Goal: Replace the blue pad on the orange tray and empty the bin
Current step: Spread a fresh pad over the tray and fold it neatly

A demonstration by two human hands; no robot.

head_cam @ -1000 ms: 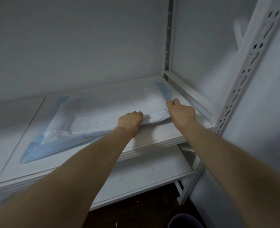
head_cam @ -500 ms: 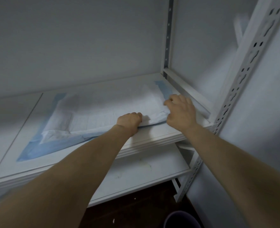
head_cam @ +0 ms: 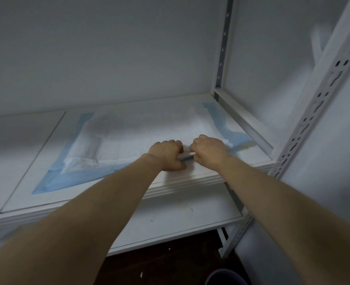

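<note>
Blue pad (head_cam: 128,138) lies lengthwise left-right beyond left hand (head_cam: 166,154) and right hand (head_cam: 209,151), both curled gripping its near edge.

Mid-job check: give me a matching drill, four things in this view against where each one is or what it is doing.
Things:
1. left hand
2. right hand
3. blue pad
4. bin

Places or states:
A. on the floor, cut off by the bottom edge of the view
B. grips the pad's front edge, on the side nearer the slotted post
C. lies on the upper shelf
D. grips the pad's front edge, on the side farther from the post

Pairs: 1-D, 2-B, 3-C, 4-A
</note>
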